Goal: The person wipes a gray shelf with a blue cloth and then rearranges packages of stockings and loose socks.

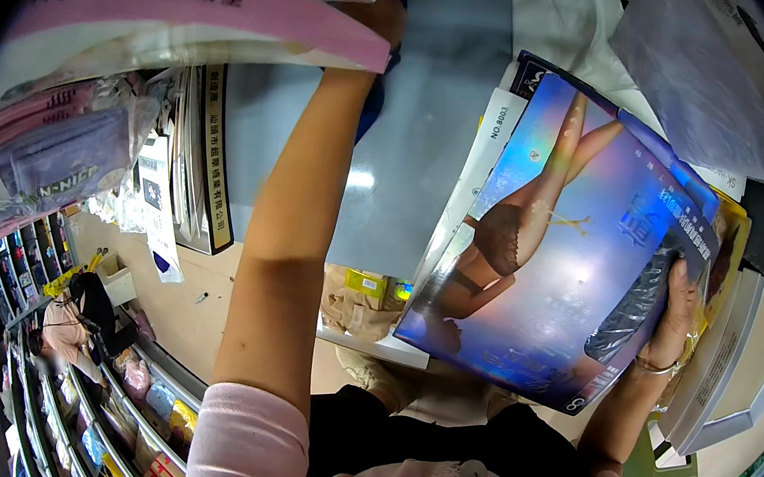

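Observation:
My right hand (676, 317) grips the right edge of a shiny blue-purple hosiery box (565, 261), its thumb on the face by a window showing black folded fabric. The box lies tilted over a white box (495, 131) and other flat packages. My left arm reaches far forward over a grey table surface (423, 136). My left hand (384, 17) is mostly hidden behind a pink and white box (273, 18) and is beside something dark blue (373, 109); its fingers and any hold cannot be made out.
Bagged garments (63, 156) and upright flat packages (192, 151) stand at the left. Clear plastic bags (715, 86) lie at the upper right, open grey-white boxes (724, 366) at the right. Beige fabric (359, 307) sits on a lower shelf. Another person (78, 323) is by racks at the lower left.

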Tool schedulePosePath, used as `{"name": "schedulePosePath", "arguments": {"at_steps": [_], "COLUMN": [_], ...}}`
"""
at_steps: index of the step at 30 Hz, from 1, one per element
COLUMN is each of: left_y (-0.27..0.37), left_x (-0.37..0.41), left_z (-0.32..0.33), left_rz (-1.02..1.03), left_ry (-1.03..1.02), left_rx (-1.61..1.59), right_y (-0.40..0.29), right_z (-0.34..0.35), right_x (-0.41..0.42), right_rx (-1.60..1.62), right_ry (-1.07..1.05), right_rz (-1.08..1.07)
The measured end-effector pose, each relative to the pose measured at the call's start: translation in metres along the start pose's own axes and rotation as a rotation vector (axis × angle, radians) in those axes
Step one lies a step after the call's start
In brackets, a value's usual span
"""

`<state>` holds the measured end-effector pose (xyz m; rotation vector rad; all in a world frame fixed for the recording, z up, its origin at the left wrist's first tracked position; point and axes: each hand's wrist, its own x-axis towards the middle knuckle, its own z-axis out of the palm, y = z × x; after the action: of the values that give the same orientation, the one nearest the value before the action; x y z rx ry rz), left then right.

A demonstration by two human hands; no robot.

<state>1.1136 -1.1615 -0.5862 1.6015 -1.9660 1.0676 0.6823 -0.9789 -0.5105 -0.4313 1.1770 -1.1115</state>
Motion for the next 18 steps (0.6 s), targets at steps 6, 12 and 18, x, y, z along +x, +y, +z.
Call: {"name": "schedulePosePath", "arguments": {"at_steps": [6,12,18], "left_y": [0.021,0.010,0.024], "left_x": [0.007,0.030,0.032], "left_z": [-0.017,0.010,-0.033], "left_rz": [-0.065,-0.230,0.115], "left_ry": [-0.159,-0.482,0.110], "left_rx": [-0.150,-0.088,-0.190], "right_y": [-0.005,-0.001,0.000], "right_z": [0.006,0.000,-0.005], "right_x": [-0.004,0.002,0.000], "right_rx": [-0.065,-0.068,-0.033], "right_ry": [0.038,0.055,0.077], "right_rz": [-0.042,-0.017,-0.032]}}
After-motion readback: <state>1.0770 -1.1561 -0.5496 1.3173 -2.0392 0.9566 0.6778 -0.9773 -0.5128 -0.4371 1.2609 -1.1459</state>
